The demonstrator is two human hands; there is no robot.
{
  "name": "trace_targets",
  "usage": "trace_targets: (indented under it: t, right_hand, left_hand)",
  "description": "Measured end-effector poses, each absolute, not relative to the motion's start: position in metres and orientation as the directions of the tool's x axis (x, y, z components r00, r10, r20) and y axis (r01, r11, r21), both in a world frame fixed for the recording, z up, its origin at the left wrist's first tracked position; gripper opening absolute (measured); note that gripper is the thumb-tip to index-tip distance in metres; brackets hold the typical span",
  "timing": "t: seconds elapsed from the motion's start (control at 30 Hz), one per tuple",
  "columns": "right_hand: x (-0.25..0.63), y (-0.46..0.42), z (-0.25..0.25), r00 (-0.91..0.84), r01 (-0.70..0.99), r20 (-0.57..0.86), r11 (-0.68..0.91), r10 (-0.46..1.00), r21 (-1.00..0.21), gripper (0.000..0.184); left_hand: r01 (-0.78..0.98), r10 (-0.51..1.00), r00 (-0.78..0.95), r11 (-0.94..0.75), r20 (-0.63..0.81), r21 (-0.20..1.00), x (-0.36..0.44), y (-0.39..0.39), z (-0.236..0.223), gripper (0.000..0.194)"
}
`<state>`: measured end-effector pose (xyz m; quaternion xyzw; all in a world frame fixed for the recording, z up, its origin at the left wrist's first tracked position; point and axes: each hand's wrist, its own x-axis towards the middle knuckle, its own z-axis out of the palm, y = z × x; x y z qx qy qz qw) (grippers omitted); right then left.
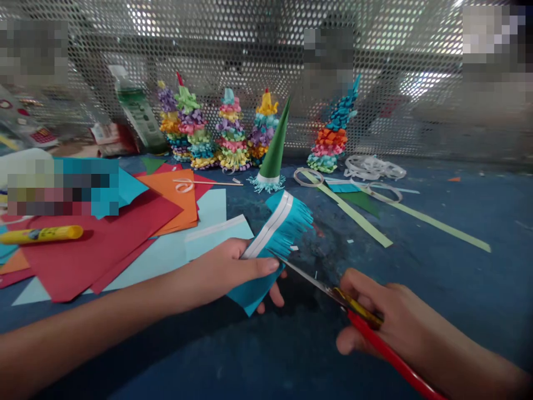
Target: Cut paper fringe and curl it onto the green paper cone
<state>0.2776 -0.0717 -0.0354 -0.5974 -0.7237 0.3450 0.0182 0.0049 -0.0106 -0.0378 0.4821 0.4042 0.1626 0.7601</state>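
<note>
My left hand [245, 266] grips a blue paper strip [287, 222] with its thumb on top and fingers beneath. White tape runs along the strip, and its right edge is cut into a fringe. In my right hand [387, 311] are scissors [366, 325] with red and yellow handles. Their blades point left, and the tips meet the paper beside my left thumb. Just beyond the strip stands a green paper cone [275, 147] with light blue fringe around its base.
Several fringed, multicoloured paper cones [233, 133] line the back near a perforated metal panel [258, 61]. Red paper sheets [104, 244], an orange sheet [179, 200] and a yellow tube [45, 234] lie left. Pale green strips [362, 222] and tape loops [375, 166] lie right. A bottle [139, 111] leans at the back left.
</note>
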Motion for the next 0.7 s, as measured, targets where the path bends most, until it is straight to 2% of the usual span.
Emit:
trace_targets:
  t: [0.17, 0.23, 0.4, 0.53, 0.7]
  right_hand:
    - [0.28, -0.066, -0.041, -0.234, 0.957, -0.259, 0.176, 0.937, -0.23, 0.055]
    - [0.279, -0.066, -0.043, -0.232, 0.966, -0.26, 0.191, 0.937, -0.173, 0.056]
    - [0.278, -0.065, -0.046, -0.194, 0.977, -0.284, 0.157, 0.939, -0.147, 0.051]
    - [0.284, -0.056, -0.045, -0.153, 0.98, -0.314, 0.103, 0.937, -0.171, 0.058]
    - [0.29, -0.045, -0.037, -0.142, 0.974, -0.34, 0.07, 0.93, -0.215, 0.058]
  left_hand:
    - [0.206, 0.717, 0.61, 0.268, -0.337, 0.941, 0.007, -0.005, -0.06, 0.034]
    - [0.239, 0.724, 0.625, 0.181, -0.293, 0.954, 0.009, -0.007, -0.062, 0.035]
    - [0.193, 0.754, 0.62, 0.121, -0.217, 0.974, 0.014, -0.011, -0.059, 0.038]
    - [0.127, 0.794, 0.57, 0.17, -0.212, 0.977, 0.014, -0.011, -0.06, 0.03]
    - [0.073, 0.815, 0.532, 0.226, -0.23, 0.971, 0.013, -0.01, -0.062, 0.034]
